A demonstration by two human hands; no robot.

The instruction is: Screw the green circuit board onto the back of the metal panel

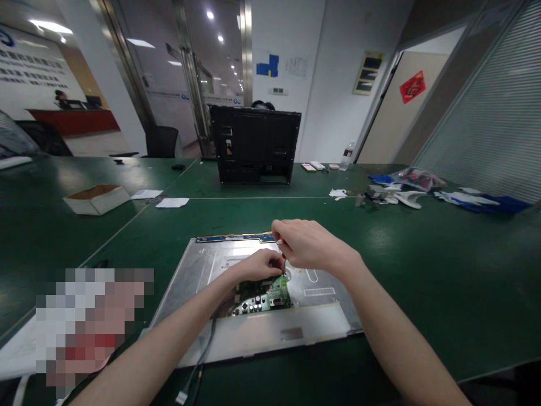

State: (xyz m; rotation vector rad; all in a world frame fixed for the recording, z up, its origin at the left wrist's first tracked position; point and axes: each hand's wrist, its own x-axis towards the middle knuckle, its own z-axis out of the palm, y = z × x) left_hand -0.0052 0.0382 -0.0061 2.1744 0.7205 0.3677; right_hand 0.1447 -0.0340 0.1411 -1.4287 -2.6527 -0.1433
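A flat silver metal panel (pixel 194 282) lies on the green table, with a green circuit board (pixel 276 296) on its middle and a blue strip board (pixel 230 238) along its far edge. Above the circuit board's upper corner, my right hand (pixel 306 242) is closed round a screwdriver, whose reddish handle shows between the fingers and whose shaft points down. My left hand (pixel 264 264) is beside the shaft, fingers pinched together at the board's edge; what they hold is hidden. Dark cables (pixel 207 349) run from the board over the panel's near edge to a white connector (pixel 181 397).
A black monitor housing (pixel 256 144) stands upright at the table's far side. An open box (pixel 97 200) and papers (pixel 172 202) lie left. Gloves and bags (pixel 416 177) are piled right, near a bottle (pixel 347 155). A blurred-out item (pixel 93 321) lies near left.
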